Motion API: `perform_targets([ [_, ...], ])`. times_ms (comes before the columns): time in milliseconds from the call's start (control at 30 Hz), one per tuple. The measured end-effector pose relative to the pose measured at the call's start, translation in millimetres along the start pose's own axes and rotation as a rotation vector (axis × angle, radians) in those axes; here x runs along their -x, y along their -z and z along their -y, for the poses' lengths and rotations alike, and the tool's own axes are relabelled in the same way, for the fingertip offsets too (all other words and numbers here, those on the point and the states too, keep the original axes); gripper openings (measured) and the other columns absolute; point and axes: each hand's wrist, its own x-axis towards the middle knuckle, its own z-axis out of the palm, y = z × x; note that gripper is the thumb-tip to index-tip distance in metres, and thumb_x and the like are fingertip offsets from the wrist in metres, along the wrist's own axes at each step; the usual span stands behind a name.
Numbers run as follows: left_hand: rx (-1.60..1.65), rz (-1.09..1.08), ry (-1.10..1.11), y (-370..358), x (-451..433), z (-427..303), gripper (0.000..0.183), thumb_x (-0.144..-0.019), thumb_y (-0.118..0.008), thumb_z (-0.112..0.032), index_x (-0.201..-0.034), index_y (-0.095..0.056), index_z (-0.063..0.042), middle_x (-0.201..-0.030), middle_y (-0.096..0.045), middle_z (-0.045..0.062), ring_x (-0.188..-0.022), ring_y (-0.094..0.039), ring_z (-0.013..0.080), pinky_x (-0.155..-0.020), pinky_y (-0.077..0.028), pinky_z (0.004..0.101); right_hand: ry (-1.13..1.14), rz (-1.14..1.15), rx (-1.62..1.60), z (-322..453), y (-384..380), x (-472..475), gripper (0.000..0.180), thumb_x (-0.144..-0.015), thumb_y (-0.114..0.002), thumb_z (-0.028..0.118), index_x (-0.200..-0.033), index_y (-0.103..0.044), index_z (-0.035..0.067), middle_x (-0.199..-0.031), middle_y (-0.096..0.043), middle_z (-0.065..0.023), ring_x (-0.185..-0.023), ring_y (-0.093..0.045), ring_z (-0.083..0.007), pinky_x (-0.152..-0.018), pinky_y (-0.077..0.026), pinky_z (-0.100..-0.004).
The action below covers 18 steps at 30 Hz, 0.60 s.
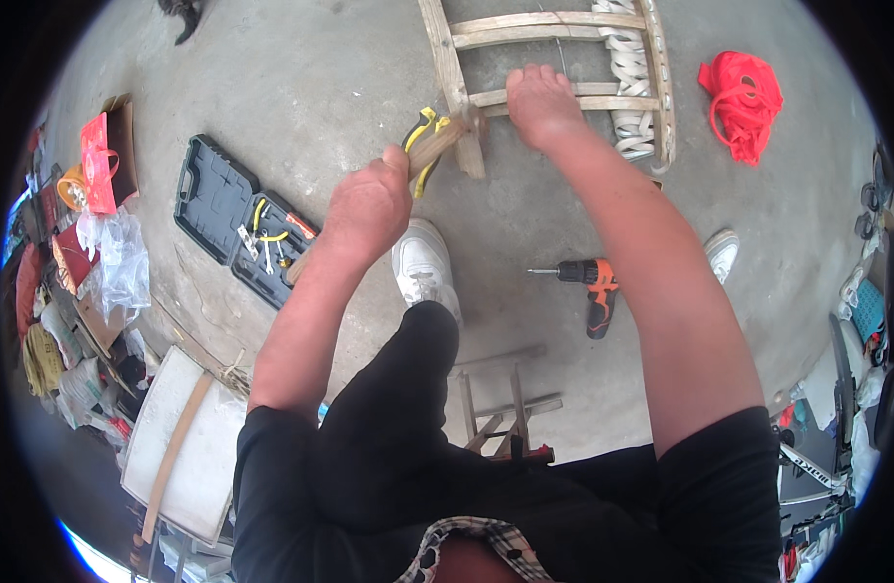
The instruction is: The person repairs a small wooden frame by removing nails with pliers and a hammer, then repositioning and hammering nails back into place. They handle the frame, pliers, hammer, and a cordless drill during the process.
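Note:
My left hand (370,204) is closed around the wooden handle of a hammer (436,146). The hammer's blurred head is at the lower end of a wooden post, part of a wooden frame (447,58) lying on the concrete. My right hand (542,102) grips the frame's near rails, its fingers curled over them and partly hidden. White webbing (629,65) is wound along the frame's right side, where a slat carries a row of metal fasteners. Yellow-handled pliers (421,188) lie partly hidden behind the hammer handle.
An orange and black cordless drill (600,284) lies between my feet. To the left is an open tool case (221,197) with pliers and wrenches. A red fabric bundle (746,102) lies right of the frame. Behind me stands a small wooden stool (516,415). Clutter lines both sides.

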Motion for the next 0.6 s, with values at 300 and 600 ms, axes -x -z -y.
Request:
perform_targets([
  [300,0.409,-0.335,0.015,24,21,-1,0.026,-0.087,-0.062,-0.016,-0.103,-0.05,0.001,-0.067,-0.056,0.02,-0.059,-0.057,0.0343,-0.058,-0.047,0.0426,0.034,0.129,-0.034,-3,13,3,0.04,-0.078,-0.066,0.02,-0.113,-0.054,0.004,-0.12,-0.055,-0.0131,-0.118,-0.048,-0.0293,-0.099,-0.037,-0.0406],
  [600,1.002,0.0,0.553,-31,21,47,0.018,-0.086,-0.062,-0.013,-0.09,-0.052,0.001,-0.062,-0.052,0.005,-0.049,-0.05,0.0113,-0.042,-0.041,0.0284,0.047,0.23,-0.348,20,19,-14,0.059,-0.086,-0.053,0.054,-0.118,-0.062,0.005,-0.114,-0.063,-0.0155,-0.112,-0.057,-0.0288,-0.099,-0.034,-0.0422],
])
